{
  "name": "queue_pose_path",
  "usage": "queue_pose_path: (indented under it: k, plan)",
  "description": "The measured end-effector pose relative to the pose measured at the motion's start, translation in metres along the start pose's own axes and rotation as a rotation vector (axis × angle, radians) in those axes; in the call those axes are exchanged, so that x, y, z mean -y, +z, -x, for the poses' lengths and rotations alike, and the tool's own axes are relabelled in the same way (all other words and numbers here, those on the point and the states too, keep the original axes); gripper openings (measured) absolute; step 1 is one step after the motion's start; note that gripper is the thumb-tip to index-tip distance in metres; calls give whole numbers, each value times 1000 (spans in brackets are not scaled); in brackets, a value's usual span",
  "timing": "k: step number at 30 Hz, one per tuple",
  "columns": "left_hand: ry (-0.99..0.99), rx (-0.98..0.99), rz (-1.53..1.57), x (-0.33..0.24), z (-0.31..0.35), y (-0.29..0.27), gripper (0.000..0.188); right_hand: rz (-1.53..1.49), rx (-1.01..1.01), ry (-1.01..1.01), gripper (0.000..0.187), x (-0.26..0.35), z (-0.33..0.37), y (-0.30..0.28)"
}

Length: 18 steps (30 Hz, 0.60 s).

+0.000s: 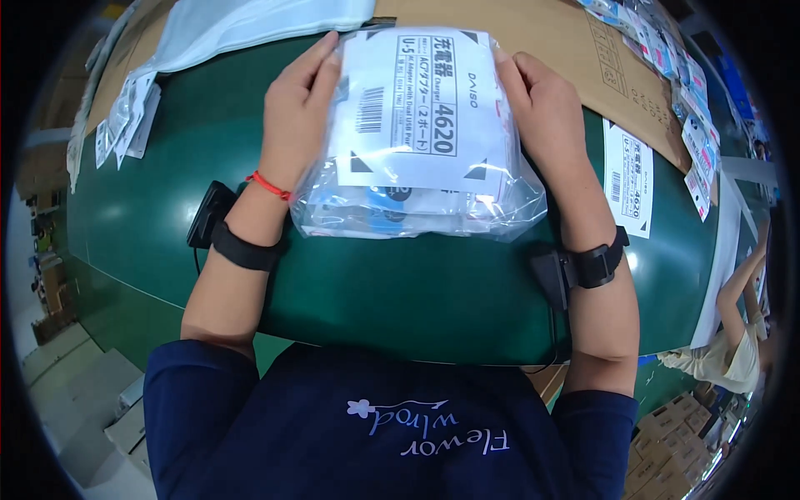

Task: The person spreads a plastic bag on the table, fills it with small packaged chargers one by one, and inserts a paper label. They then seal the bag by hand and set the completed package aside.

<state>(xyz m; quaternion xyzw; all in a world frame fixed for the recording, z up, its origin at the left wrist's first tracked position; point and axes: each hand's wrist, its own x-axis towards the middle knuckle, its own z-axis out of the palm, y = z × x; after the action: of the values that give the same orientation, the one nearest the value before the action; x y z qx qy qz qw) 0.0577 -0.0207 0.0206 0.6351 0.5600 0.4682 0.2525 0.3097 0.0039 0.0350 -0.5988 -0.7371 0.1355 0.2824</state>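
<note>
A clear plastic bag [321, 208] filled with packaged goods is held up over the green table, a white printed label sheet [408, 158] showing through its top face. My left hand [302, 96] grips the bag's left side near the far corner. On the opposite side, my right hand [546, 104] grips it in the same way. Both thumbs lie along the edges; the fingertips are hidden behind the bag. The packs inside show only in part, below the label's near edge.
A similar label sheet [629, 179] lies on the green table [400, 292] to the right. Flattened cardboard [550, 37] and clear bags [258, 29] cover the far side. Hanging-card packs [700, 142] line the right edge; several more [129, 121] lie left. Another person [737, 333] is at far right.
</note>
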Motion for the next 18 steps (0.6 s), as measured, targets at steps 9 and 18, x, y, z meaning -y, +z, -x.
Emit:
queue_pose_path:
  k: [9, 18]
  plan:
    - [247, -201, -346, 23, -6, 9, 40, -148, -36, -104, 22, -23, 0, 4]
    - [-437, 25, 646, -2, -6, -20, 44, -393, -103, -171, 27, 36, 4, -38]
